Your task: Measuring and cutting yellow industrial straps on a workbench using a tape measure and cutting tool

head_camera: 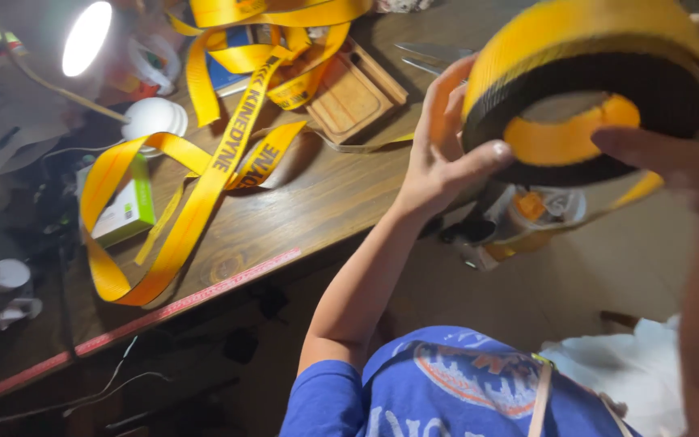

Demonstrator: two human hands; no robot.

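Observation:
I hold a thick roll of yellow webbing strap (584, 73) with dark edges up close to the camera, at the upper right. My left hand (442, 150) grips its left side, thumb across the dark edge. My right hand (681, 158) holds the right side, a finger reaching to the yellow core. A tail of strap hangs below the roll. A long loose length of yellow strap (204, 186) with black lettering lies looped across the wooden table (325, 202).
A small wooden tray (353, 93) and scissors (430, 55) lie at the table's far side. A lit lamp (82, 36), a white round object (154, 117) and a green-and-white box (127, 210) stand at left. A red measuring strip (180, 303) runs along the table edge. A clear bag with orange contents (527, 214) sits below the roll.

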